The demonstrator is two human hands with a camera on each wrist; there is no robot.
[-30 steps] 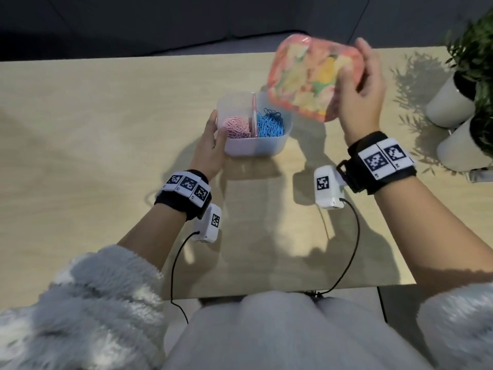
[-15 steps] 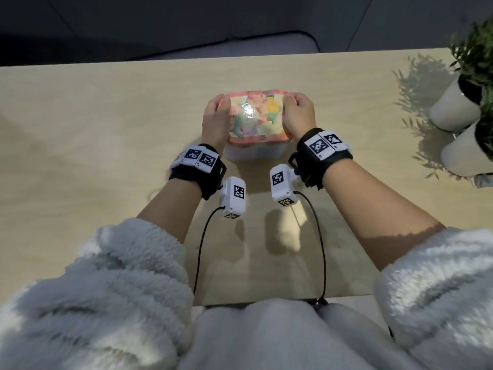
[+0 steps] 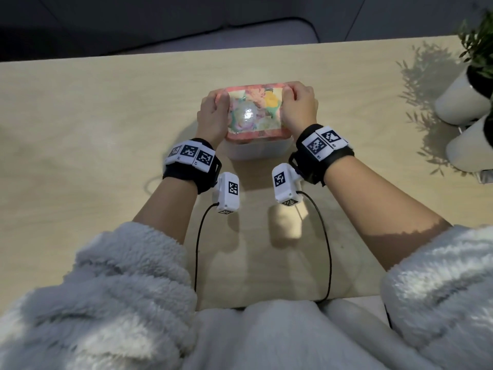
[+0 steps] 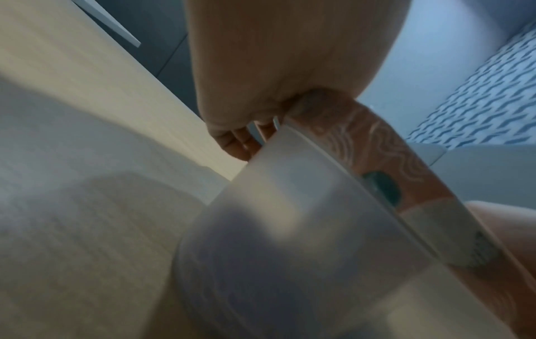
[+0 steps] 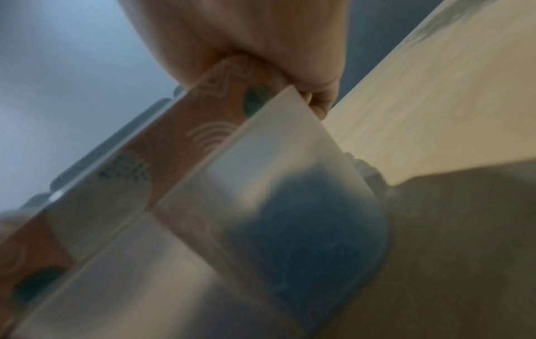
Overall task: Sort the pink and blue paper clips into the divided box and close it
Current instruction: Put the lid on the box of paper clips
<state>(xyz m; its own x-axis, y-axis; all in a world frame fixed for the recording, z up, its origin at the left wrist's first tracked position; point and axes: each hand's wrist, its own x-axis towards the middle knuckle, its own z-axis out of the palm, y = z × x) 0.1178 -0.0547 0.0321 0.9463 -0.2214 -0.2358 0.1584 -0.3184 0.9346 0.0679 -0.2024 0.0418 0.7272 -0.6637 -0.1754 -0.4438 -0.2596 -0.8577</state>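
Printed lid (image 3: 254, 113) is gripped at left and right ends by curled left hand (image 3: 213, 116) and right hand (image 3: 298, 108); frosted plastic box (image 3: 257, 150) is judged light, stiff, slippery.

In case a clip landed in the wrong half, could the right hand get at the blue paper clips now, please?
Probably not: the pink patterned lid covers the translucent white plastic box, and both the right hand and left hand grip it.

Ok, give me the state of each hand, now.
Left hand: closed, holding the lid's left end.
Right hand: closed, holding its right end.
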